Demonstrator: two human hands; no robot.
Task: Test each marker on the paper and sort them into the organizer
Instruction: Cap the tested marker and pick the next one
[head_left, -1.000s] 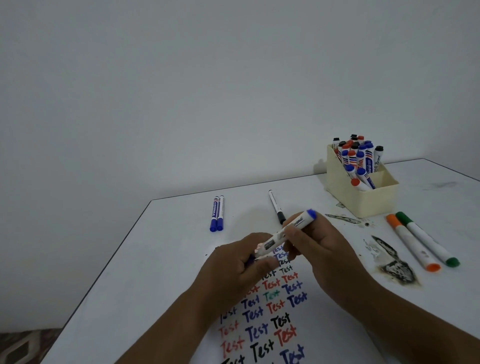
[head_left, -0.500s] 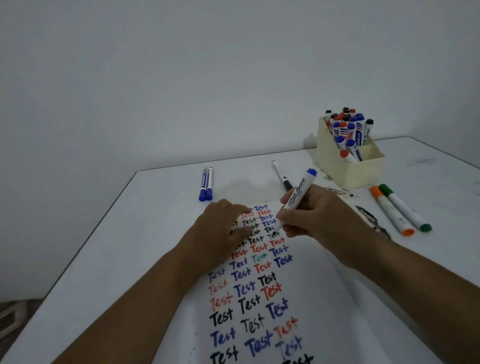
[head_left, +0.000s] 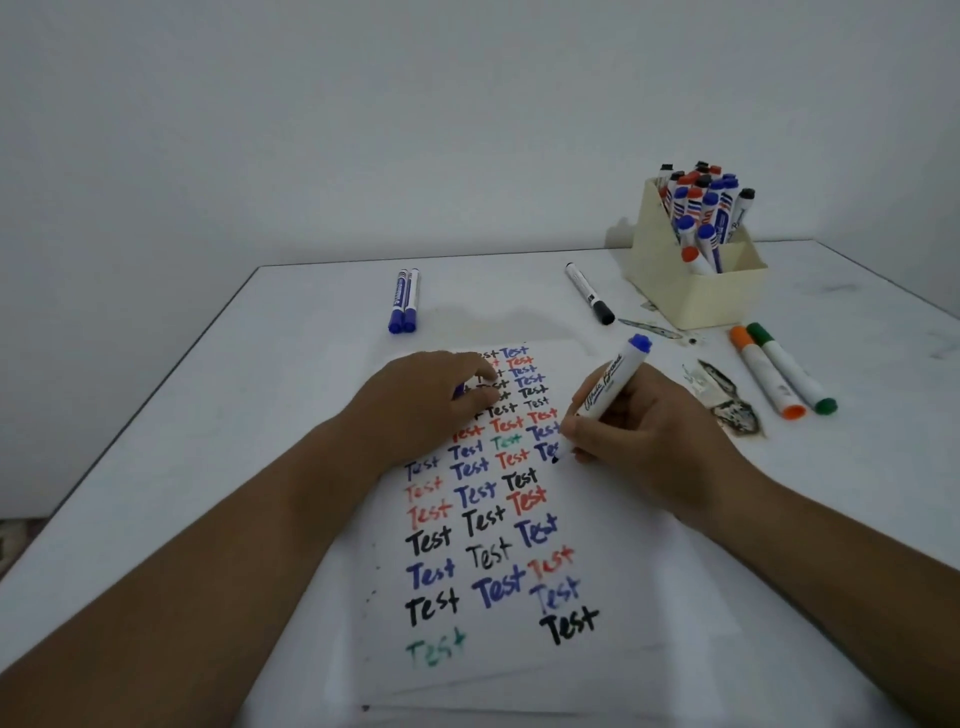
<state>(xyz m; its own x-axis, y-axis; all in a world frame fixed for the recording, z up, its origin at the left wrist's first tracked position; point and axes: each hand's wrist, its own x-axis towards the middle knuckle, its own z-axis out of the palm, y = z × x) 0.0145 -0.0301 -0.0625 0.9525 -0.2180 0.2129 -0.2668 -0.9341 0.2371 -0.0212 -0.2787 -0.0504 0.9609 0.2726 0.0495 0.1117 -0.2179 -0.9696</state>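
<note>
Gripping a blue marker (head_left: 605, 397), the right hand (head_left: 644, 441); left hand (head_left: 431, 402) curled on the paper (head_left: 613, 525).

In front of me a plain, pale grey-white wall (head_left: 363, 130) fills the upper half of the view, bare and evenly lit by soft, dim light with no hard shadows. My white tabletop (head_left: 208, 415) has its far edge against that wall, with a dark line along its left edge. Dark scuffed stains (head_left: 732, 405) mark the tabletop toward its right side. Past the left edge, low down, a sliver of patterned floor (head_left: 15, 540) shows.
</note>
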